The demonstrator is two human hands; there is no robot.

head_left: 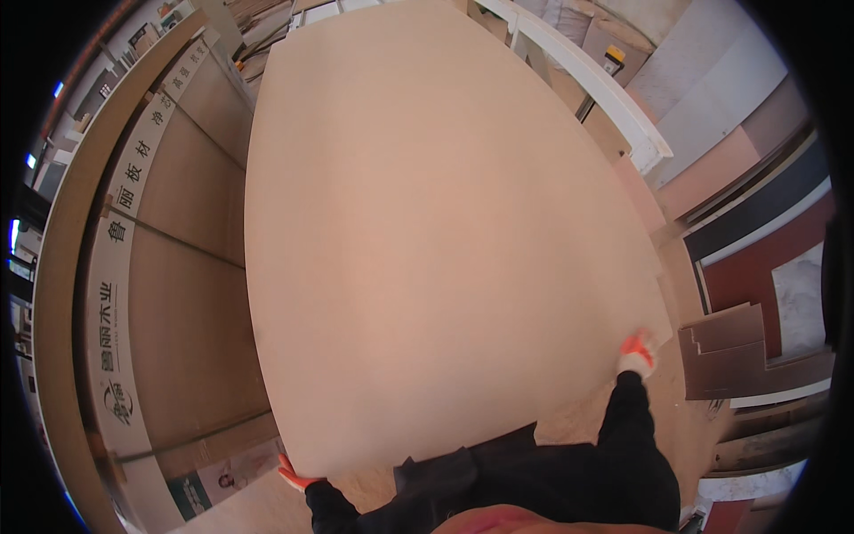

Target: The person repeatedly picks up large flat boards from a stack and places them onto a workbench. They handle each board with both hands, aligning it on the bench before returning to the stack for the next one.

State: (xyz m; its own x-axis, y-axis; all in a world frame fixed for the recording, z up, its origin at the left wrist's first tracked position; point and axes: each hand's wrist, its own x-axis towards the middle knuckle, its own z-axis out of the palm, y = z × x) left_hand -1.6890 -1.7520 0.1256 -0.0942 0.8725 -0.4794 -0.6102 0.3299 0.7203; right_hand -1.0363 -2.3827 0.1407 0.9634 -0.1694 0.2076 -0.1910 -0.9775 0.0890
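A large, smooth, light brown wood board [427, 231] fills the middle of the view, its near edge close to my body. My left hand [295, 475], in a glove with orange on it, grips the board at its near left corner. At the near right corner is my right hand [637, 356], in a white and orange glove. Motion smears its fingers, so their grip does not show clearly. Dark sleeves cover both my forearms.
To the left stands a tall strapped stack of brown panels [191, 303] with a white printed border. A white frame [592, 80] runs along the far right. Cut panels in dark red, grey and brown [725, 351] lie at the right.
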